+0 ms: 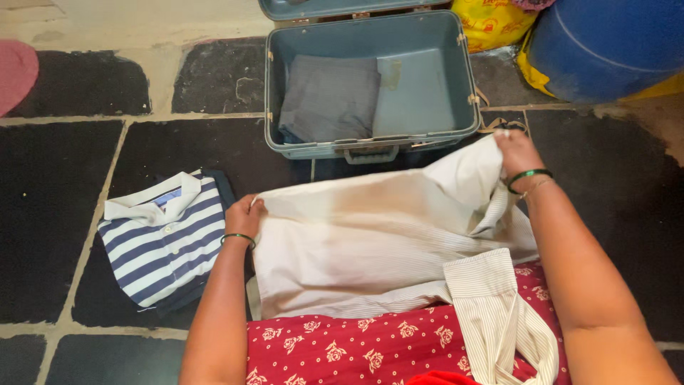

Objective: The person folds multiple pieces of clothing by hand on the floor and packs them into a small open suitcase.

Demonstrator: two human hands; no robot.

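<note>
- Cream-white cloth, a finely striped shirt point(370, 242), lies spread across my lap and the dark stone floor point(43, 214) in front of me.
- My left hand point(244, 216) has its fingers curled shut on the shirt's left edge, pinching the fabric just beside the folded polo.
- My right hand point(514, 151) is closed over the far right corner of the shirt, fingers bunched around the cloth and lifting it a little off the floor, near the front of the suitcase.
- One striped sleeve with its cuff point(499, 314) hangs down over my red flowered skirt point(342, 349) on the right side.
- I wear a green bangle point(528, 175) on the right wrist and a thin green one point(238, 237) on the left.
- To my left a navy-and-white striped polo point(164, 239) lies folded on the floor, collar up, touching nothing in my hands.
- Straight ahead a blue-grey suitcase point(463, 71) stands open, lid back; a folded grey garment point(330, 96) sits in its left half.
- Beyond the case, at the upper right, stand a blue barrel point(613, 43) and a yellow bag point(491, 21).
- A pink thing point(14, 71) shows at the far left edge; I cannot tell what it is.
</note>
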